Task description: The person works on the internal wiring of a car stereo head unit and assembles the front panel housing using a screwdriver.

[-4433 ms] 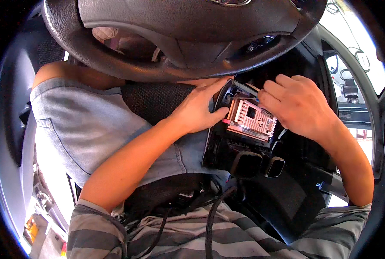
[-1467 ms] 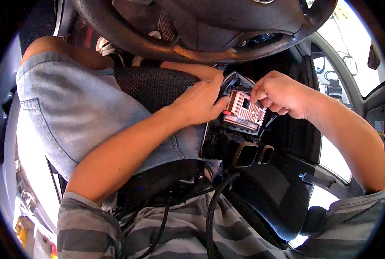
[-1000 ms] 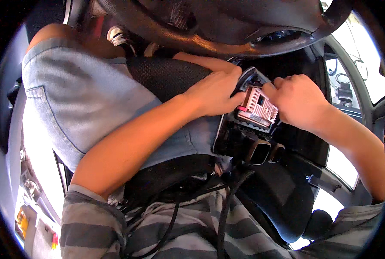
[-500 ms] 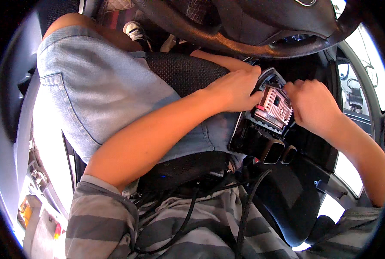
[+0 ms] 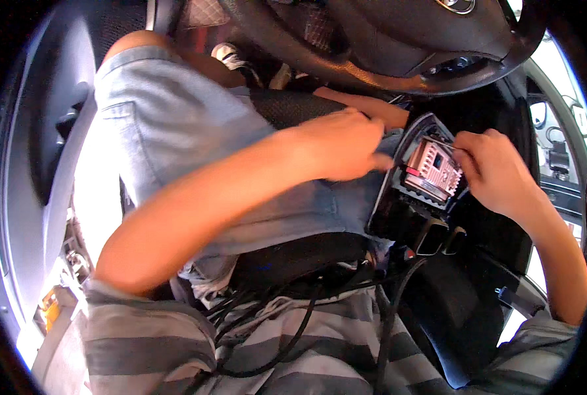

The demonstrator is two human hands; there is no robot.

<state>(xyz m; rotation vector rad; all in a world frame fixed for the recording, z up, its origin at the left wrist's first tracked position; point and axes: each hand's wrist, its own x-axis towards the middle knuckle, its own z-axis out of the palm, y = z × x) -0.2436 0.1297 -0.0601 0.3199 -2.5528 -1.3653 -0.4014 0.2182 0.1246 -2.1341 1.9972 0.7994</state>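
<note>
A pale metal unit with ribbed fins (image 5: 435, 170) sits inside a dark surround frame (image 5: 390, 186) at my right, beside the seat. My left hand (image 5: 346, 145) hovers left of that frame, over my lap, slightly smeared. Its thumb stands apart from the curled fingers, and nothing shows in it. At the unit's far right edge is my right hand (image 5: 494, 164), fingers bent and pressed together against the edge. Whatever lies between those fingertips is hidden. A small red piece (image 5: 412, 172) shows at the unit's left side.
The steering wheel (image 5: 379, 78) arches across the top. Two cup-like openings (image 5: 431, 237) lie just below the unit. Black cables (image 5: 306, 309) run across my striped shirt. The open doorway side is at the left, with a door panel (image 5: 30, 118); a dark seat (image 5: 451, 309) is lower right.
My left hand has drawn back leftward from the finned unit, which it was touching. My right hand stays at the unit's right edge. The whole view has shifted slightly.
</note>
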